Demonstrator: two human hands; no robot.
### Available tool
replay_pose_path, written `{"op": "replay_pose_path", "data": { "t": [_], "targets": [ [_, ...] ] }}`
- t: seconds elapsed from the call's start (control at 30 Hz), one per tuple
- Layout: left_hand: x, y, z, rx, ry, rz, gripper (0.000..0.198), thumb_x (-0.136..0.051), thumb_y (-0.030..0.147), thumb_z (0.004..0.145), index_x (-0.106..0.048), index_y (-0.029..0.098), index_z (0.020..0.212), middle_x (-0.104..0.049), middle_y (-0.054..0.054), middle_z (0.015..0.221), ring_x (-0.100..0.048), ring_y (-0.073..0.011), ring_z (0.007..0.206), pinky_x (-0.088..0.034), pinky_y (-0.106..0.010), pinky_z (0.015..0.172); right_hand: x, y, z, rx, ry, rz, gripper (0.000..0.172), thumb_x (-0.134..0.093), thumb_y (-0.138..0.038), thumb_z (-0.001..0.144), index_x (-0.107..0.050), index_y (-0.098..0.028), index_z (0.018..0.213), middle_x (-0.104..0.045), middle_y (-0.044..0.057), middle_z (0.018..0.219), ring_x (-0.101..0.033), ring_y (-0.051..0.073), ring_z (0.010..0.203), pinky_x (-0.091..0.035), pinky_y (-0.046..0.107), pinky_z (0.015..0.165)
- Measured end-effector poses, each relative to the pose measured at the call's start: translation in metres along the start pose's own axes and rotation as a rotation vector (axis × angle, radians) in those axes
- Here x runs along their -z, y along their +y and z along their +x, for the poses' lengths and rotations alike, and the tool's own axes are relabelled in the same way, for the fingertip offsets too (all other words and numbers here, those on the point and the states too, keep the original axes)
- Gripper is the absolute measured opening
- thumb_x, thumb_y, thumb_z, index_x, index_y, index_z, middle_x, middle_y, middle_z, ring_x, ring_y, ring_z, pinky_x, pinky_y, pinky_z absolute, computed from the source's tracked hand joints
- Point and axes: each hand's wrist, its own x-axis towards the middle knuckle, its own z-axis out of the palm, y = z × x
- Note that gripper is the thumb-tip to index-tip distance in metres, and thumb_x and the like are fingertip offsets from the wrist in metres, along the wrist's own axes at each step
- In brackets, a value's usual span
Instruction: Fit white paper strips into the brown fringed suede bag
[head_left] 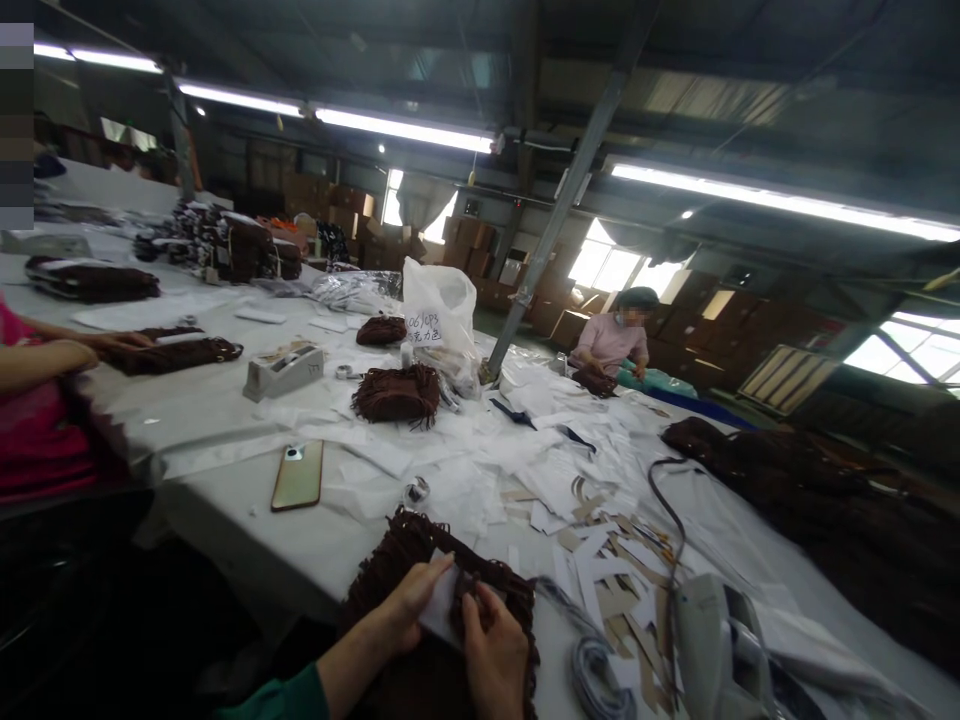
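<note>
A dark brown fringed piece [420,545] lies at the near edge of the white table [247,530]. My left hand [409,600] is closed on a small white paper [442,605] pressed against the piece. My right hand [491,650] pinches the brown piece right beside that paper. Both hands touch each other over the paper. The lower part of the brown piece is hidden under my hands and forearms.
A phone [298,475] lies left of my hands. A grey handheld device with a cord [712,640] sits to the right among scattered paper scraps [600,560]. More brown fringed pieces [396,393], a tape dispenser [283,372] and a white bag [439,305] lie farther away. A person in pink [37,400] sits left; another person [616,340] sits far across.
</note>
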Motion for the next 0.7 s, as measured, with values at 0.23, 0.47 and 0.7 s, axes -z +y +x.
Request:
{"op": "replay_pose_path", "data": {
  "t": [0.23,0.47,0.7],
  "targets": [
    [0.002,0.000,0.000,-0.028,-0.060,0.043,0.035,-0.085,0.025,0.050,-0.071,0.009,0.078,-0.067,-0.004,0.064,-0.061,-0.0179,0.063,-0.047,-0.026,0.061,0.018,0.021,-0.017,-0.055,0.013,-0.002,0.047,-0.052,-0.058,0.078,-0.074,-0.019,0.094,-0.073,0.006,0.074,-0.067,0.024,0.071,-0.051,0.028,0.066],
    [0.004,0.000,0.003,-0.030,-0.106,0.020,0.043,-0.086,0.025,0.048,-0.071,0.006,0.084,-0.069,-0.009,0.075,-0.064,-0.0206,0.070,-0.050,-0.028,0.064,0.035,0.030,-0.008,-0.154,-0.043,0.040,0.057,-0.049,-0.066,0.076,-0.073,-0.017,0.090,-0.073,0.007,0.083,-0.065,0.027,0.080,-0.048,0.031,0.070],
    [-0.002,-0.003,0.002,-0.143,-0.094,0.184,0.029,-0.078,0.021,0.056,-0.070,0.009,0.081,-0.067,-0.003,0.072,-0.059,-0.0150,0.063,-0.045,-0.024,0.062,0.020,0.005,-0.002,0.047,0.001,-0.136,0.038,-0.049,-0.049,0.083,-0.074,-0.021,0.080,-0.072,0.007,0.077,-0.065,0.024,0.073,-0.043,0.028,0.064]
  ]
}}
